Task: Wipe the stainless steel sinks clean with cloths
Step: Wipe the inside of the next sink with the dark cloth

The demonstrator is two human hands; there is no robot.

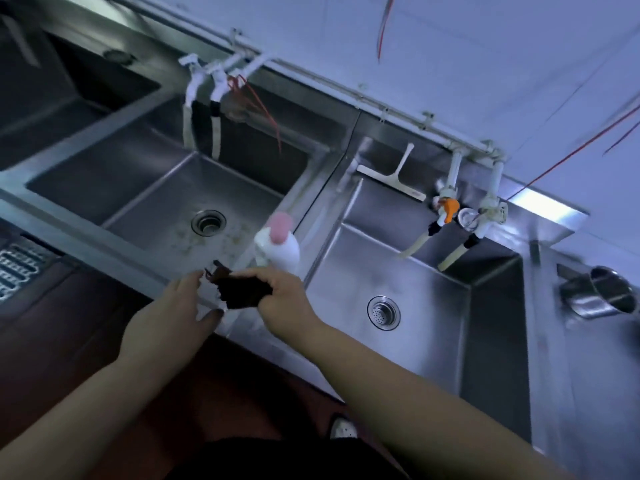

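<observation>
Right hand clutching crumpled dark cloth, left hand flat-fingered beside it.

A white bottle with pink cap, a white squeegee and a steel cup.

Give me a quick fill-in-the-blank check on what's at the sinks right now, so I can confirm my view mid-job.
1. The right hand grips a dark ____ over the sink edge.
2. The white bottle on the divider between the two sinks has a ____ cap.
3. The white squeegee lies at the back of the ____ sink.
4. The brownish stains lie around the drain of the ____ sink.

Missing words: cloth; pink; right; middle
</observation>
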